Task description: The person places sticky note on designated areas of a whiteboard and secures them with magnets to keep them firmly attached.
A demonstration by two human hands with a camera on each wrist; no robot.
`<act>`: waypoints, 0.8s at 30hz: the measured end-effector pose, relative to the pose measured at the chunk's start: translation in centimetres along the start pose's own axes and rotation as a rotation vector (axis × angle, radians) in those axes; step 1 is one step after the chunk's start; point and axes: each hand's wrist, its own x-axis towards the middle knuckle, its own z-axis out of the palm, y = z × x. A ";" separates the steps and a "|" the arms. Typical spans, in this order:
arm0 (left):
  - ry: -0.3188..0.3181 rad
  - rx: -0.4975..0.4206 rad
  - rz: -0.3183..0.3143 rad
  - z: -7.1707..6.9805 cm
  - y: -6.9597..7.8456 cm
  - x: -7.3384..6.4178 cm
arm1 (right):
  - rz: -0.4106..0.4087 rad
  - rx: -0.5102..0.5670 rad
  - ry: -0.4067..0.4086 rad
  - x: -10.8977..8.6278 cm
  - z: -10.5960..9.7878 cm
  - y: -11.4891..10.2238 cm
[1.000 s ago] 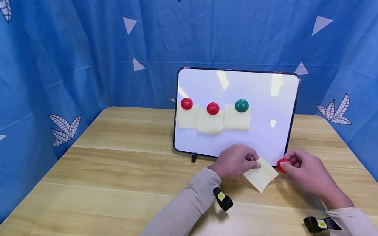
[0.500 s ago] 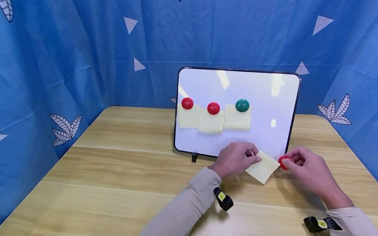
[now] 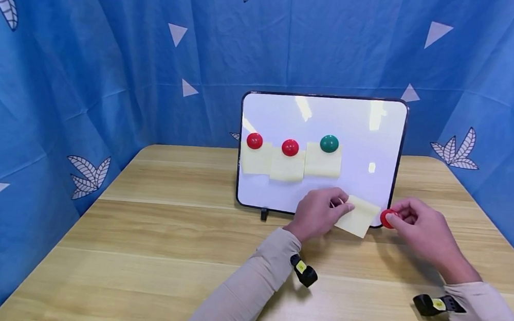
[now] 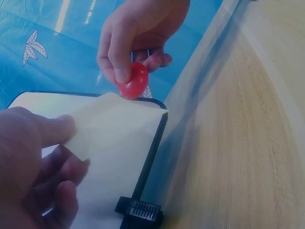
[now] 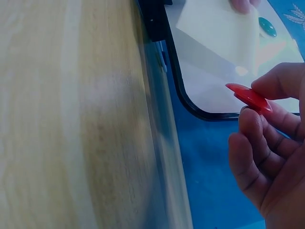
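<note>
In the head view my left hand [image 3: 319, 210] pinches a pale yellow sticky note [image 3: 359, 217] by its left edge, in front of the lower part of a whiteboard [image 3: 370, 145]. My right hand [image 3: 427, 231] holds a round red magnet [image 3: 388, 218] between thumb and fingers, just right of the note by the board's lower right corner. The right wrist view shows this magnet [image 5: 250, 97] edge-on, apart from the board. Three notes hang in a row on the board's left and middle, under a red magnet [image 3: 255, 140], another red magnet [image 3: 290, 147] and a green magnet [image 3: 329, 143].
The board stands upright on small black feet [image 3: 264, 214] on a wooden table [image 3: 159, 254]. Behind it hangs a blue curtain [image 3: 221, 48] with leaf and triangle prints. Each forearm wears a black strap, the left strap [image 3: 303, 271] and the right strap [image 3: 438, 305].
My left hand has raised the sticky note slightly and turned it more level against the board. The red magnet in my right hand has moved up a little.
</note>
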 end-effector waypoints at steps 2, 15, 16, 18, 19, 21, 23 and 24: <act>0.026 -0.018 0.012 0.0 -0.1 0.0 | 0.003 0.002 0.010 0.0 0.0 0.0; 0.122 -0.079 0.036 0.0 -0.2 0.0 | 0.015 0.085 0.082 -0.1 -0.1 -0.4; 0.125 -0.085 0.039 0.0 -0.2 0.0 | 0.019 0.091 0.082 -0.1 -0.1 -0.3; 0.131 -0.097 0.045 0.0 -0.2 0.0 | 0.025 0.102 0.079 0.0 0.0 -0.3; 0.133 -0.101 0.046 0.1 -0.2 0.0 | 0.026 0.114 0.076 0.0 0.0 -0.2; 0.139 -0.109 0.046 0.1 -0.3 0.0 | 0.030 0.123 0.073 0.0 0.0 -0.2; 0.144 -0.113 0.043 0.1 -0.3 0.0 | 0.029 0.124 0.074 0.0 0.1 -0.2; 0.146 -0.114 0.042 0.1 -0.3 0.0 | 0.031 0.121 0.077 0.0 0.1 -0.2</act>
